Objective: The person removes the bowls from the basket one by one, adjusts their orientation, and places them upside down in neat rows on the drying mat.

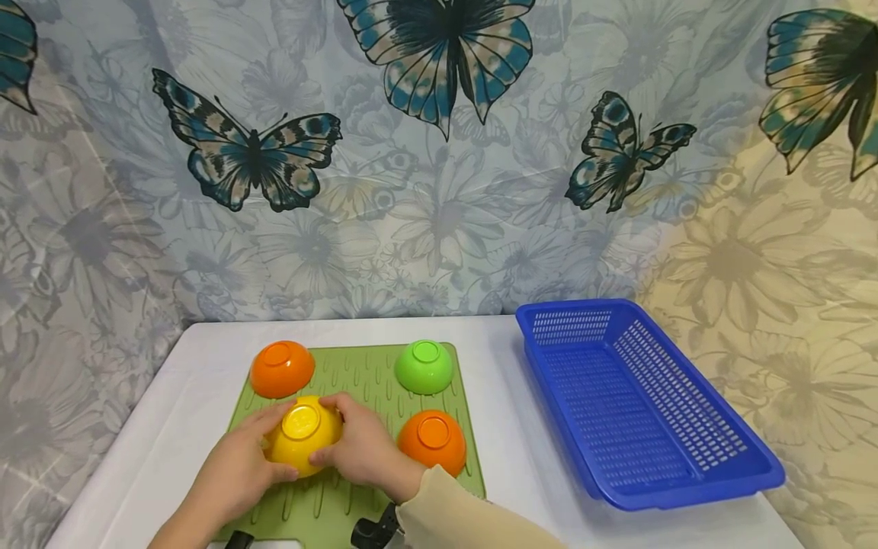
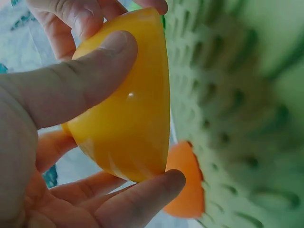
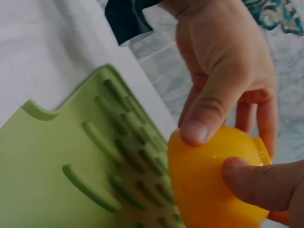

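A yellow bowl point(image 1: 306, 442) is upside down over the left part of a green ridged mat point(image 1: 357, 381). My left hand point(image 1: 235, 471) grips its left side, with the thumb and fingers spread around the wall. From the other side, my right hand point(image 1: 368, 448) also holds the bowl between thumb and fingers. In the left wrist view, the rim of the yellow bowl point(image 2: 135, 128) is close to the mat; I cannot tell whether they touch. Two orange bowls, one behind left point(image 1: 282, 370) and one at right point(image 1: 434, 442), and a green bowl point(image 1: 424, 367) lie upside down on the mat.
A blue perforated plastic basket point(image 1: 562, 427) stands to the right on the white-covered table point(image 1: 501, 457). Behind the table hangs a cloth point(image 1: 439, 229) printed with butterflies and flowers. A dark strap piece point(image 1: 373, 531) shows by my right wrist.
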`<act>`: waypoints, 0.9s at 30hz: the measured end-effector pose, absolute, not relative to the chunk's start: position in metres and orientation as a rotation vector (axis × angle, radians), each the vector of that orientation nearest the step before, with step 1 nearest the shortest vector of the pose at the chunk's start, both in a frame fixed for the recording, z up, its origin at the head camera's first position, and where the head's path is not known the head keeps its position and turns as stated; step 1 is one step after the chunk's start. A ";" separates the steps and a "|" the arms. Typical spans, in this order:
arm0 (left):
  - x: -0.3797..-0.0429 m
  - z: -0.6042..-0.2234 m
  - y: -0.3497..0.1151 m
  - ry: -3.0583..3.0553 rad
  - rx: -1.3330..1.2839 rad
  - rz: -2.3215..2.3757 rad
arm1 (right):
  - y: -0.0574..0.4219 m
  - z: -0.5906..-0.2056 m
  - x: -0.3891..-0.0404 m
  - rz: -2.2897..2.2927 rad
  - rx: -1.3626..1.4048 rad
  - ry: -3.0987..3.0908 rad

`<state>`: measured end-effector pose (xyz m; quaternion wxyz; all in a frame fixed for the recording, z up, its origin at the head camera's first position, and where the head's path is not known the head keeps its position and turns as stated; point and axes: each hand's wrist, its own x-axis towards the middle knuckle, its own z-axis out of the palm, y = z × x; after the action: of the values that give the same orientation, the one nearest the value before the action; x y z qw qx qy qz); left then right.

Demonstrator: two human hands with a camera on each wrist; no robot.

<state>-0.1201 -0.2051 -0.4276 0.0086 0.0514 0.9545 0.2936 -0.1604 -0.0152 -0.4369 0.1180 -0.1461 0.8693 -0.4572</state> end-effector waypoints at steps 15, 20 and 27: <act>-0.126 -0.452 -0.236 2.911 0.055 0.974 | -0.047 -0.463 -0.171 -1.296 -0.415 2.513; -0.129 -0.452 -0.239 2.902 0.027 0.938 | -0.050 -0.463 -0.172 -1.241 -0.433 2.551; -0.133 -0.454 -0.239 2.879 0.004 0.895 | -0.054 -0.460 -0.171 -1.132 -0.438 2.579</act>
<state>-0.1327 -0.2395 -0.4541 0.0635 0.0015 0.9530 0.2963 -0.1706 -0.0537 -0.4599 0.1450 -0.1522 0.8952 -0.3930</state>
